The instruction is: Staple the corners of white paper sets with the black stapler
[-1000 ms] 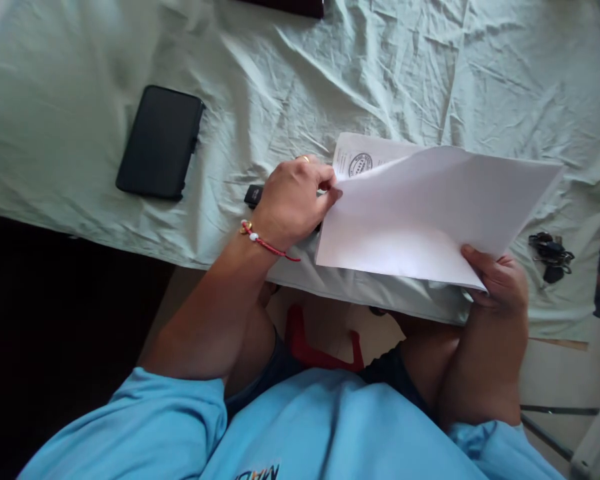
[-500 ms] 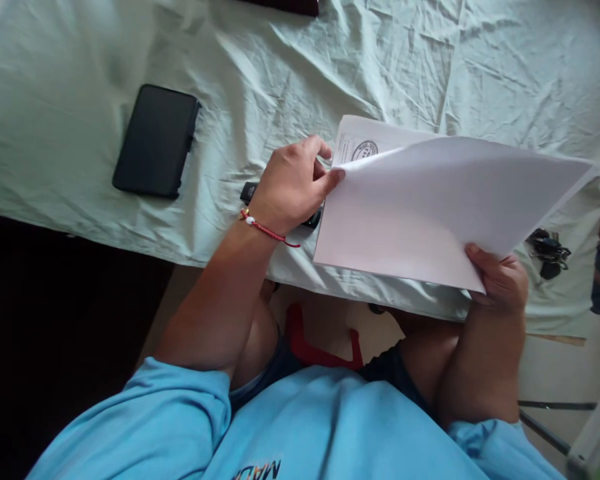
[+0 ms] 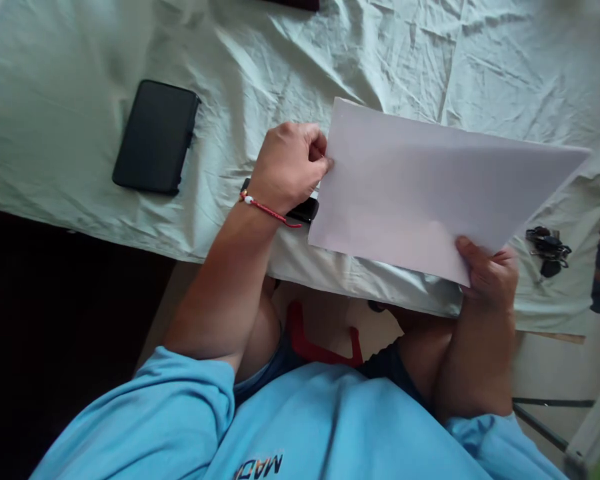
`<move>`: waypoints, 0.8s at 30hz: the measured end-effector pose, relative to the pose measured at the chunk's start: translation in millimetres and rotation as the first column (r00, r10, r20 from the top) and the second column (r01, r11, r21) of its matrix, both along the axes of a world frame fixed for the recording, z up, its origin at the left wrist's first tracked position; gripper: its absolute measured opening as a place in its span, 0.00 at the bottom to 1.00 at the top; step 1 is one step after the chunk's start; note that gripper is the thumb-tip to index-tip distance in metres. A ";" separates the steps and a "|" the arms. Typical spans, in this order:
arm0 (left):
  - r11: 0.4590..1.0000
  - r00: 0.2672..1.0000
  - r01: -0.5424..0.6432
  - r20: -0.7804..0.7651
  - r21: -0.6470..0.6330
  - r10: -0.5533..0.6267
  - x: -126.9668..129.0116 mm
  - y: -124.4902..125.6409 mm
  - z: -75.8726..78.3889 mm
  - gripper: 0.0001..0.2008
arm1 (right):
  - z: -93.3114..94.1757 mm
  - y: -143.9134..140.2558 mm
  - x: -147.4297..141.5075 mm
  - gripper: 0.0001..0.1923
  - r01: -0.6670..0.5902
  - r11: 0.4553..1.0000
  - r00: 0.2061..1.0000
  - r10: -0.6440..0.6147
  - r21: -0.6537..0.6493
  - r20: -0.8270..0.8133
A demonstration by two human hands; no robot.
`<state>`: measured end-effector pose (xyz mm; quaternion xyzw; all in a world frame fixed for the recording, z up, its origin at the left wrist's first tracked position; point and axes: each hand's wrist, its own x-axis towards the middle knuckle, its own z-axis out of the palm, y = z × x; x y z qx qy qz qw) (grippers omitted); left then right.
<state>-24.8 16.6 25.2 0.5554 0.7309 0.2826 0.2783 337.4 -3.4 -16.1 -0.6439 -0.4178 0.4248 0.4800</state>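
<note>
A stack of white paper sheets (image 3: 405,180) is held over the cloth-covered table, its blank face toward me. My left hand (image 3: 293,160), with a red string bracelet at the wrist, pinches the stack's left edge between thumb and fingers. At the lower right corner my right hand (image 3: 490,270) grips the sheets, thumb on top and the fingers mostly hidden underneath. A small black object (image 3: 305,210) lies partly covered by my left wrist; I cannot make out its kind.
A black flat case (image 3: 156,137) lies on the pale green tablecloth (image 3: 240,60) to the left. A bunch of keys (image 3: 549,250) rests right of my right hand. The table's front edge runs above my lap, and a dark object (image 3: 300,3) shows at the far edge.
The lifted top sheet has come down flat, covering the printed, stamped page that showed beneath it. Both hands have shifted slightly away from me and to the left.
</note>
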 end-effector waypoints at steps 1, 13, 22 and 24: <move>1.000 1.000 -0.003 -0.015 0.009 0.004 -0.2 0.5 -1.1 0.08 | 0.0 0.0 -1.9 0.22 -0.007 1.000 1.000 0.007 -0.013 -0.005; 0.991 0.981 0.033 -0.187 -0.130 -0.057 4.1 4.7 -5.6 0.08 | 0.7 2.6 -7.9 0.26 -0.005 0.992 0.999 -0.001 -0.128 -0.047; 0.984 0.968 0.126 -0.203 -0.127 -0.150 2.3 -0.6 -6.3 0.09 | 9.1 2.2 -8.6 0.25 0.021 0.991 0.999 -0.025 -0.131 -0.028; 0.981 0.964 0.127 -0.214 -0.144 -0.156 2.3 -0.6 -6.4 0.11 | 10.1 1.6 -9.2 0.25 0.019 0.992 0.999 -0.023 -0.125 -0.030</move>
